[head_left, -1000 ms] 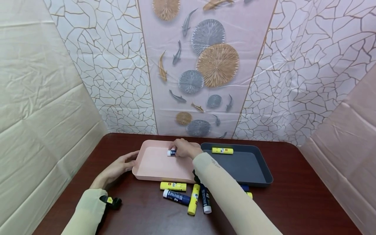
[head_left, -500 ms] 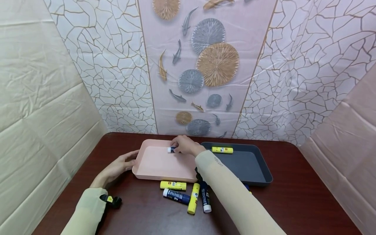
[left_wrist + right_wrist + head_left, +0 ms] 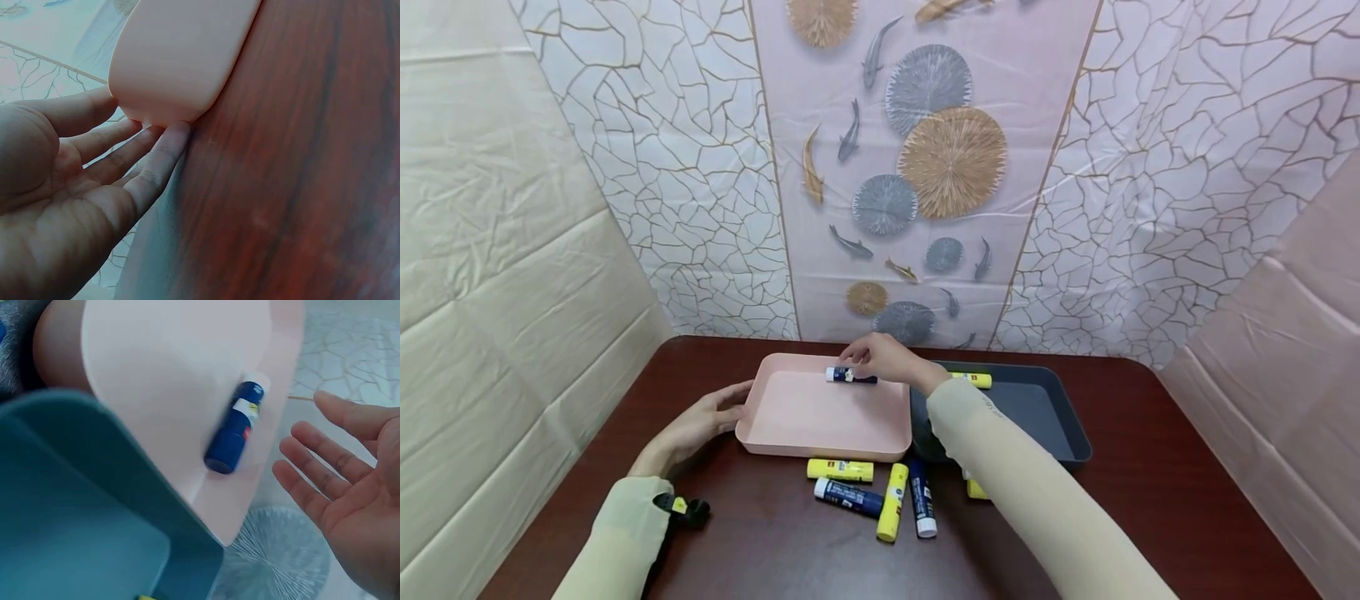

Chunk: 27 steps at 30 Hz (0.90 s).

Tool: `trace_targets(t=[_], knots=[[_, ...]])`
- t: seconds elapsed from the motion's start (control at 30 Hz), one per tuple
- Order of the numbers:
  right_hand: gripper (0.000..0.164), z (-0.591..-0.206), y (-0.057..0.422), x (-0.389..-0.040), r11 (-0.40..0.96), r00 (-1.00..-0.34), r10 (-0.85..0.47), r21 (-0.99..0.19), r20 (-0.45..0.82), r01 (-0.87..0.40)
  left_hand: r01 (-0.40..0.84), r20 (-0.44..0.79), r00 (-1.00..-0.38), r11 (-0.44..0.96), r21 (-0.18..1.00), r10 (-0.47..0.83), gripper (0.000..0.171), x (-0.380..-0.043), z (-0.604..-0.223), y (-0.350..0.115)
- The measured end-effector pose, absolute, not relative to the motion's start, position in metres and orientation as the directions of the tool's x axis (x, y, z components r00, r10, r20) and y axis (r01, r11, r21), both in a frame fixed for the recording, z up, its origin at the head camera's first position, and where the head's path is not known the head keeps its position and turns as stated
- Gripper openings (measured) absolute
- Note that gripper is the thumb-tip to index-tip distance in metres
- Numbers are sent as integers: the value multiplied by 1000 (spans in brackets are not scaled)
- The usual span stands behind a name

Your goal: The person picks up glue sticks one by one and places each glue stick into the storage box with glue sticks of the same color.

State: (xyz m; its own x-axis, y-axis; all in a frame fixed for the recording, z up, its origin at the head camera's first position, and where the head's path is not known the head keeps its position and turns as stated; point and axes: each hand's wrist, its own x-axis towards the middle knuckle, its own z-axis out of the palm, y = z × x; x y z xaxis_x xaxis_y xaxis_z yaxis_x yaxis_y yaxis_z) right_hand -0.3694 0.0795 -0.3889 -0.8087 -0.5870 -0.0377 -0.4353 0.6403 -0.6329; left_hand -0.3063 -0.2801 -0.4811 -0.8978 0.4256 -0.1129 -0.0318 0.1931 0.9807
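Note:
In the head view a navy glue stick with a white cap (image 3: pixel 840 375) lies near the back wall of the pink tray (image 3: pixel 816 421). My right hand (image 3: pixel 887 360) hovers just above it, fingers loosely extended. The right wrist view shows that same glue stick (image 3: pixel 236 431) apart from the hand (image 3: pixel 359 481), which holds nothing. At the pink tray's left end, my left hand (image 3: pixel 700 419) rests against the wall. Seen from the left wrist, its thumb lies at the rim and its fingertips (image 3: pixel 178 131) touch the tray's outer side.
A dark grey tray (image 3: pixel 1037 421) stands right beside the pink one, with a yellow glue stick (image 3: pixel 977 381) inside. In front of the trays lie several yellow and navy glue sticks, among them a yellow one (image 3: pixel 840 471) and a navy one (image 3: pixel 923 504). My right forearm partly covers another yellow one (image 3: pixel 976 489).
My right hand has let go of the navy glue stick in the pink tray and lifted slightly up and to the right. The left hand has stayed at the tray's end.

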Motion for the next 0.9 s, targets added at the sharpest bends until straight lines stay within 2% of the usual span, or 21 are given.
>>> trace_targets(t=[0.4,0.9], knots=[[37,-356,126,-343,551,-737,-675,-676,-18,-489,-27,-110,-896,194,981,431,65,-306,-481,-279],[40,-345,190,-306,548,-745,-667,-693,-23,-468,-28,-107,-895,185,982,433,66,-305,-480,-278]])
